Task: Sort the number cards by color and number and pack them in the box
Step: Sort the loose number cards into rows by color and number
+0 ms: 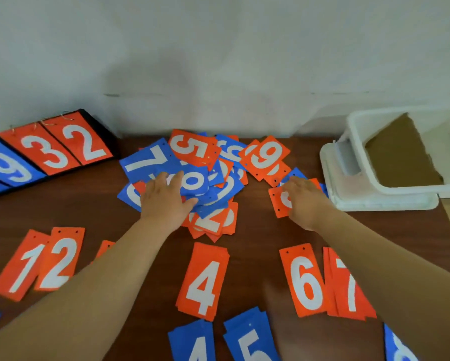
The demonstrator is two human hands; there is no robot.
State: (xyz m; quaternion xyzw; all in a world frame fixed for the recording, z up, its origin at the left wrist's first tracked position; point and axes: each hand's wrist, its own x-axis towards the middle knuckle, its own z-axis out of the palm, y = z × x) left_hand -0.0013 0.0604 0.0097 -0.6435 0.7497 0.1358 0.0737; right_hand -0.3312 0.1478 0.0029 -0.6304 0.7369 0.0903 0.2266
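Dark wooden table (pixel 255 230), pale wall (pixel 218 61): our left hand (pixel 166 200) lies flat on mixed cards (pixel 192 181); our right hand (pixel 303 201) covers an orange card (pixel 277 201), grip unclear

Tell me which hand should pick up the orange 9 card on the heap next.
Probably right: the right hand lies nearer the orange 9 card; the left hand rests on blue cards farther away.

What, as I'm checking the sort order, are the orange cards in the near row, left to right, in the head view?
In order: orange 1 → orange 2 → orange card half hidden by the left arm, number unseen → orange 4 → orange 6 → orange 7.
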